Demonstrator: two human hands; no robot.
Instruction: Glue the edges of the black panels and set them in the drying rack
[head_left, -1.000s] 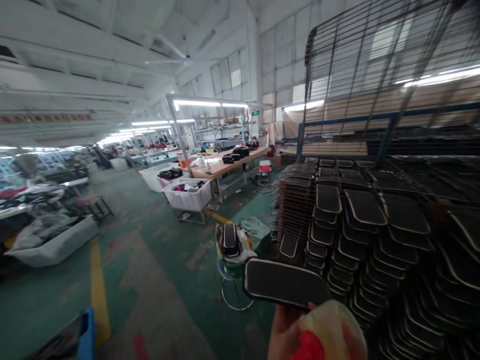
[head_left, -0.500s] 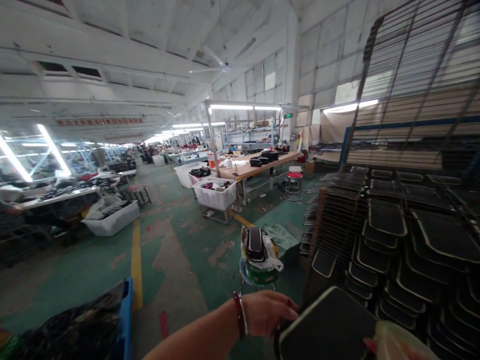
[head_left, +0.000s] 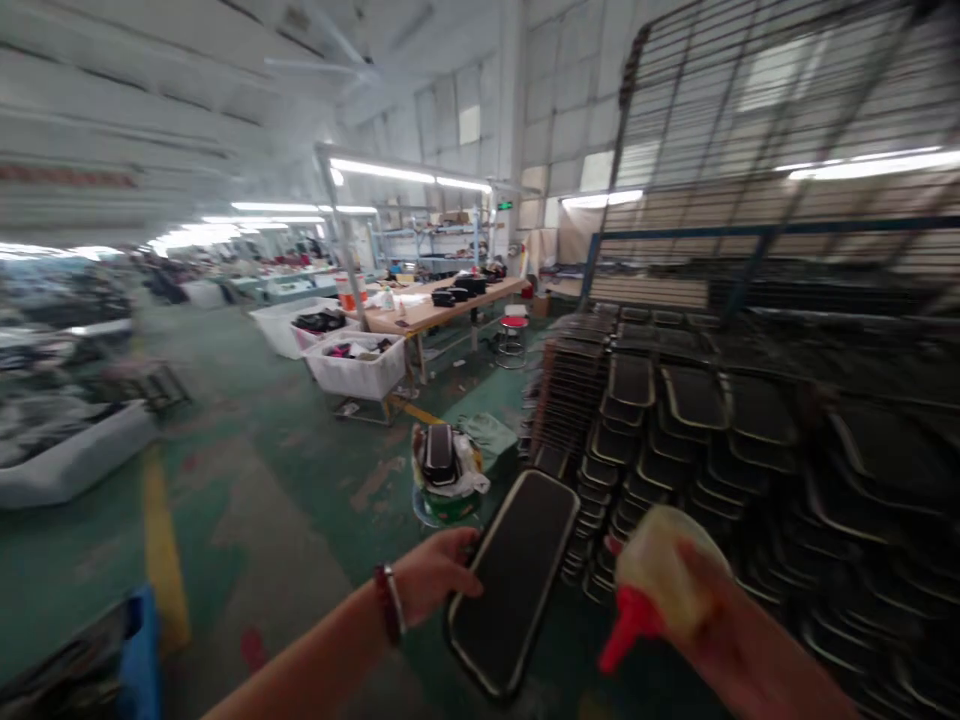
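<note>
A: Starting at the left, what do you see?

B: A blue bin (head_left: pixel 146 650) at the bottom corner, a yellow line (head_left: pixel 161 545) painted on the green floor, and a long white tub (head_left: pixel 71 465) beyond it (all rather blurred).

A: And further in?

B: A white crate (head_left: pixel 358 372) on a trolley, then a long wooden table (head_left: pixel 435 308) with dark cases on it and a red-topped stool (head_left: pixel 513 325) beside it. Nearer, a small stool holds a black case (head_left: pixel 439 452) among plastic wrapping.

A: The hands?

B: The left hand (head_left: pixel 431 572), with a dark band at the wrist, is closed on the left edge of a flat black panel (head_left: pixel 514 580) with a pale rim. The panel is held in the air, tilted, between the two hands. The right hand (head_left: pixel 712 625) is wrapped around a pale squeeze bottle (head_left: pixel 664 580), whose red nozzle (head_left: pixel 622 635) points down and left, just beside the panel's lower right edge.

A: Touching it?

B: I cannot tell.

A: And on the right?

B: Stacks of similar panels (head_left: pixel 675 420) on wire racks, with one wire rack (head_left: pixel 772 130) leaning upright behind them.
</note>
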